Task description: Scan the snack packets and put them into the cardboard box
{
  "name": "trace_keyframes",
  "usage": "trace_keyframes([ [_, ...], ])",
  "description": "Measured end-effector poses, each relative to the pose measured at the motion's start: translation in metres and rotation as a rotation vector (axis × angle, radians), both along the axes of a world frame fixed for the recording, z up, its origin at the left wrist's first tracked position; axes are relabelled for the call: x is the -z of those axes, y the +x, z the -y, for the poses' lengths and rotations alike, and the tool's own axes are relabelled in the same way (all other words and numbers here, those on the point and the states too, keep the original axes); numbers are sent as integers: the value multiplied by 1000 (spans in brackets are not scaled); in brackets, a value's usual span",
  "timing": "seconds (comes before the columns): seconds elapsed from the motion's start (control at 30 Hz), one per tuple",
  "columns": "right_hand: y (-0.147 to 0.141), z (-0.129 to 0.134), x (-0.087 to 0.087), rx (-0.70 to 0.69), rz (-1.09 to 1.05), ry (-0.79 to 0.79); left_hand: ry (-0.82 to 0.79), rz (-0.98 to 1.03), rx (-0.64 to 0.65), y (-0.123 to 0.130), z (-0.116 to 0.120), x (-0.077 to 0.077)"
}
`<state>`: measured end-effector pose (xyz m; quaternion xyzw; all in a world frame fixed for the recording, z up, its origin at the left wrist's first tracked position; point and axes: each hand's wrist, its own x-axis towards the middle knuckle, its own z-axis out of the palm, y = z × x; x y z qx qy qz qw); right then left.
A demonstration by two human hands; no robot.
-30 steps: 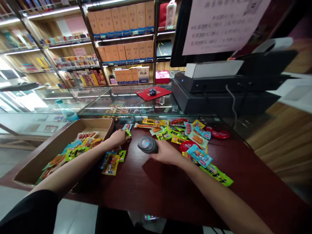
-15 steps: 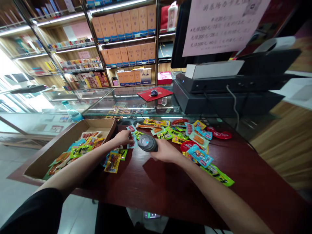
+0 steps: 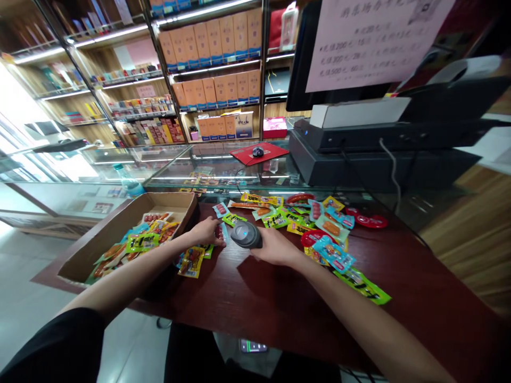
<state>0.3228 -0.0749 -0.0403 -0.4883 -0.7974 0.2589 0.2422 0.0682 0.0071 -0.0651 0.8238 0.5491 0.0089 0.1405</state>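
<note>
My right hand (image 3: 274,247) is wrapped round a dark grey barcode scanner (image 3: 245,234), which has a small blue light on top. To its left, my left hand (image 3: 206,232) pinches a small light-blue snack packet (image 3: 224,234) with reddish sausages inside, low over the table. The fingers partly cover that packet. Below my left hand lies a yellow snack packet (image 3: 191,261), overlapping green and blue ones. A heap of snack packets (image 3: 293,217) in green, yellow, blue and red spreads behind and to the right of the scanner.
An open cardboard box (image 3: 75,260) with many snack packets stands at the left of the dark red table (image 3: 255,298). Behind are a glass counter, a mouse (image 3: 257,151) on a red mat, and a monitor (image 3: 299,58). A bottle (image 3: 128,181) stands behind the box.
The whole view has shifted slightly, so things sit a little further right. My left hand has moved slightly down at the light-blue packet. The scanner stays in my right hand.
</note>
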Motion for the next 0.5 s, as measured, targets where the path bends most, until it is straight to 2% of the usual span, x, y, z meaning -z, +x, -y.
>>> trace_keyframes([
  [0.1, 1, 0, -1, 10, 10, -10, 10, 113, 34, 5, 5, -4],
  [0.17, 3, 0, -3, 20, 6, -3, -73, 319, -1, 7, 8, -8],
  [0.33, 2, 5, -9, 13, -36, 47, -622, 1059, -281, 3, 16, -19],
  [0.4, -1, 6, -10, 12, -36, 39, -747, 1182, -330, 0, 16, -22],
  [0.5, -4, 5, -8, 4, -37, 13, -769, 1205, -353, 0, 15, -24],
])
